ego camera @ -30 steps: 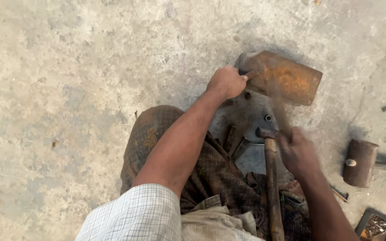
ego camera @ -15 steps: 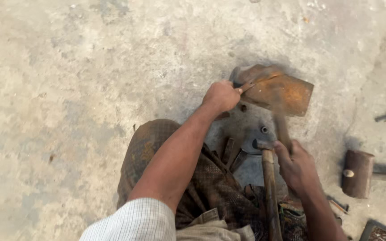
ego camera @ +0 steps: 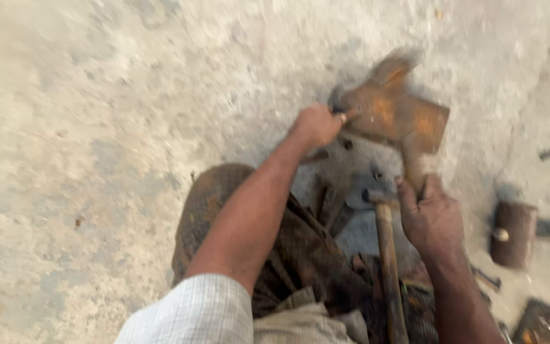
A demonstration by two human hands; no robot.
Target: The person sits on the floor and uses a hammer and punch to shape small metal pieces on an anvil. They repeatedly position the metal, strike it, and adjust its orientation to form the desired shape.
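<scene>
The rusty metal plate (ego camera: 393, 114) sits tilted over the dark metal block (ego camera: 351, 185) just ahead of my knee, its outline smeared by blur, so I cannot tell exactly how it rests. My left hand (ego camera: 316, 124) is closed tight around a thin grip at the plate's near edge; whether that grip is a tong or part of the plate, I cannot tell. My right hand (ego camera: 431, 220) is wrapped around a short shaft rising toward the plate's underside, fingers fully closed; beside it stands a wooden hammer handle (ego camera: 386, 267). Risk one: the plate is held at one corner only, so a blow off its centre would probably twist it out of my left hand. Risk two: my left knuckles lie close beside the strike area, and a glancing hit could reach them. Risk three: the plate seems to overhang the block, so it could tip onto the concrete floor (ego camera: 97, 127). A second hammer head (ego camera: 514, 234) lies well apart at right, clear of the work.
</scene>
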